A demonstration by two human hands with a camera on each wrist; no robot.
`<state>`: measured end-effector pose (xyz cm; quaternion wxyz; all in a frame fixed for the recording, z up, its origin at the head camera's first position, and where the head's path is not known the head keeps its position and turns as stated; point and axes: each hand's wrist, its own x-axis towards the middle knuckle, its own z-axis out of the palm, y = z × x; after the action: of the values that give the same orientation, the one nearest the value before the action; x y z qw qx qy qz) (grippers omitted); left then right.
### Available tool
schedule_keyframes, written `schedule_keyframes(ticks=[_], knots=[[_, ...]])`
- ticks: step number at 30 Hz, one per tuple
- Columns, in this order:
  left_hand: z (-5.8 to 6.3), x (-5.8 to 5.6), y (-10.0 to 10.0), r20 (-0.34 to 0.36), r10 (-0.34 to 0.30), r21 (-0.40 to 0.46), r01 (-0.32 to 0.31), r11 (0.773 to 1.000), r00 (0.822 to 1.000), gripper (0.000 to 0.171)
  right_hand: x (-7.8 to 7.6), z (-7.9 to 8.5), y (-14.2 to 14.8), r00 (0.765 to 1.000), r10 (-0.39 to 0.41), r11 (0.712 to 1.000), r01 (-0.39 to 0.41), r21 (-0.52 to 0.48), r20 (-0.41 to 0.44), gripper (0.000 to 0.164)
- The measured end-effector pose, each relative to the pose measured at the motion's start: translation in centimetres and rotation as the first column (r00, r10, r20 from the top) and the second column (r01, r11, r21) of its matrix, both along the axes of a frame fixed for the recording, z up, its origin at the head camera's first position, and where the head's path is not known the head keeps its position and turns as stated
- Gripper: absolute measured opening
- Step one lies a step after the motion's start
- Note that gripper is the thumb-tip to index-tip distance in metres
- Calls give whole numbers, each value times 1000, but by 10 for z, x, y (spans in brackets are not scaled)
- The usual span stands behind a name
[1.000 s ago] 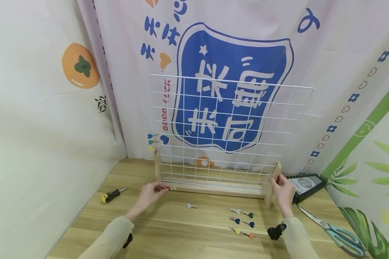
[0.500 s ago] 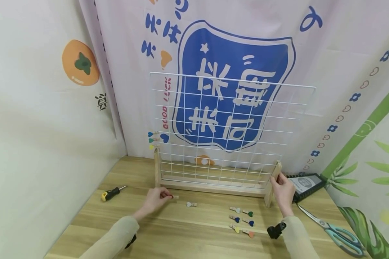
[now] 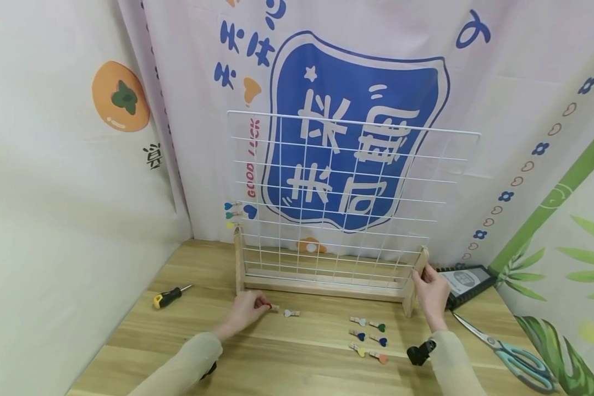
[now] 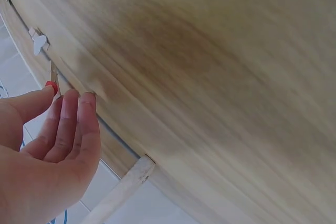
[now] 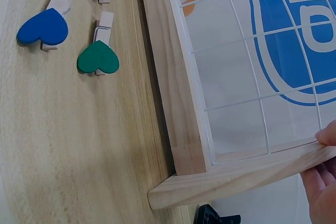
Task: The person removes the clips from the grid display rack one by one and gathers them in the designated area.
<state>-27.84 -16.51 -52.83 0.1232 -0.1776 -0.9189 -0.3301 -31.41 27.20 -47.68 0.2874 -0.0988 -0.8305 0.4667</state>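
With left hand [image 3: 248, 309], pinches a red peg [image 3: 274, 307] just beside a white peg [image 3: 292, 313] on the desk [image 3: 277, 357]. With right hand [image 3: 432, 290], grips a wooden post [image 5: 241, 181] near its right edge.

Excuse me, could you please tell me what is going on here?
A person's left hand pinches a red heart-topped wooden clip beside a similar white clip on the wooden table. The right hand holds the right post of a pale wooden stand bearing a white wire grid. Three heart-topped clips, blue, teal and yellow, sit at the grid's left edge; six more lie on the table, towards the right.
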Motion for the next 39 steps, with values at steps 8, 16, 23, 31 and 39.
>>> schedule_keyframes(ticks=[8,16,23,31,39], knots=[[-2,4,0,8,-8,-43,9,999,1000,6,0,0,0,1000,7,1000,-7,3,4,40],[-2,6,0,29,7,-54,-5,999,1000,4,0,0,0,1000,0,1000,0,0,2,39],[-2,6,2,14,26,-65,-25,998,1000,5,-1,0,0,1000,-2,1000,2,3,3,39],[-3,7,2,32,37,-62,-35,997,999,6,-1,-2,0,1000,-3,1000,3,6,-1,40],[2,7,-2,65,24,-23,-23,999,998,4,0,1,-1,1000,-1,1000,1,-4,8,39]])
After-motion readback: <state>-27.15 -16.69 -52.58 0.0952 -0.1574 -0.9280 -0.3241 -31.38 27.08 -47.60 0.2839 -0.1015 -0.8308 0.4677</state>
